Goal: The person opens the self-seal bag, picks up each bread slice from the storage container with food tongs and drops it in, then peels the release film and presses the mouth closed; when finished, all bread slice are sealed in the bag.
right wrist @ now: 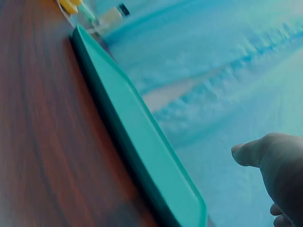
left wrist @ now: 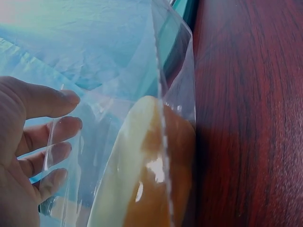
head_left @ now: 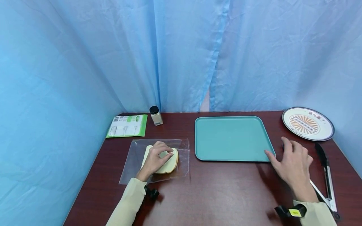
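- Nearest the lens, at the table's near edge: pale right sleeve and left sleeve, a black device strapped at each wrist.
- Left hand over the bread, fingers curved, thumb and fingertips close together; cannot tell whether they pinch the clear bag.
- Bread lies within the bag's outline, toward the left edge of the table; left wrist view shows film across both bread and fingers.
- Right hand open, thumb spread wide from the fingers, nothing held; thumb tip overlaps the tray's near right corner in the head view, contact unclear.
- Teal tray, bare, mid-table by the far edge.
- Far left corner: green-and-white packet; black-lidded jar just right of it.
- Far right corner: patterned plate.
- Black-tipped tongs along the right edge, partly hidden by hand and sleeve.
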Tool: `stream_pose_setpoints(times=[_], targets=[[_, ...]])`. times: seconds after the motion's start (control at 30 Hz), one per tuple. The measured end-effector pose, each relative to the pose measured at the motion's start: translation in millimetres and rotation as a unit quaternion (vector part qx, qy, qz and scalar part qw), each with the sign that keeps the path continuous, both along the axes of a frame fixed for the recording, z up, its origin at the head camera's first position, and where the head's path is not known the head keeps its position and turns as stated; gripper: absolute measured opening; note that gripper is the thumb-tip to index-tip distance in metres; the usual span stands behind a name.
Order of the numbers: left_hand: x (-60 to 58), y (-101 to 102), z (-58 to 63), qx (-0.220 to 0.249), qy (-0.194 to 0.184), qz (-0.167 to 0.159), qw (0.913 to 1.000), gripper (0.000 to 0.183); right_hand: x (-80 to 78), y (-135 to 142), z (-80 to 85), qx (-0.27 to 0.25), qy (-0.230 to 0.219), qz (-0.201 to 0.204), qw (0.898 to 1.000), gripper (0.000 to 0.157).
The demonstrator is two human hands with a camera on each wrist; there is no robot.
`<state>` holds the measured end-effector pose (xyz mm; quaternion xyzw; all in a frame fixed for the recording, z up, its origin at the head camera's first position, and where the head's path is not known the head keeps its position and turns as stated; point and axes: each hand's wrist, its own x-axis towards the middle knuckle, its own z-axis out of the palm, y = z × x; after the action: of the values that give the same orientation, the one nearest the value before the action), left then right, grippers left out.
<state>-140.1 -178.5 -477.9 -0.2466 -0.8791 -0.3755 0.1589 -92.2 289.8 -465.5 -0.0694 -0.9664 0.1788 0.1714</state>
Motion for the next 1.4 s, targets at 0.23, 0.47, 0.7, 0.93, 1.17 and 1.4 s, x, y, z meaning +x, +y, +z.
stream_pose_setpoints(times=[0.23, 0.47, 0.7, 0.93, 1.17, 1.4], targets=[[1.4, -3.4, 2.0, 0.004, 0.004, -0.002, 1.0, 0.016, -17.3, -39.0, 5.0, -0.004, 0.062, 0.07, 0.996, 0.069], [1.5, -5.7, 6.9, 0.005, -0.014, -0.005, 0.9999, 0.015, -33.2, -71.3, 11.9, -0.007, 0.082, 0.118, 0.99, 0.065], [-1.4, -7.0, 14.3, 0.019, -0.007, -0.011, 0.9997, 0.013, -46.0, -99.5, 13.4, -0.011, 0.072, 0.149, 0.986, 0.062], [-7.2, -13.0, 26.2, 0.02, -0.01, -0.003, 0.9998, 0.01, -58.2, -124.2, 11.6, -0.026, 0.051, 0.185, 0.981, 0.057], [-18.4, -12.0, 38.8, -0.009, -0.021, -0.009, 0.9997, 0.01, -68.2, -145.9, 12.4, -0.036, 0.009, 0.214, 0.976, 0.052], [-34.4, -6.1, 50.7, -0.022, -0.05, -0.017, 0.9984, 0.014, -78.1, -167.1, 12.5, -0.029, -0.013, 0.252, 0.967, 0.05]])
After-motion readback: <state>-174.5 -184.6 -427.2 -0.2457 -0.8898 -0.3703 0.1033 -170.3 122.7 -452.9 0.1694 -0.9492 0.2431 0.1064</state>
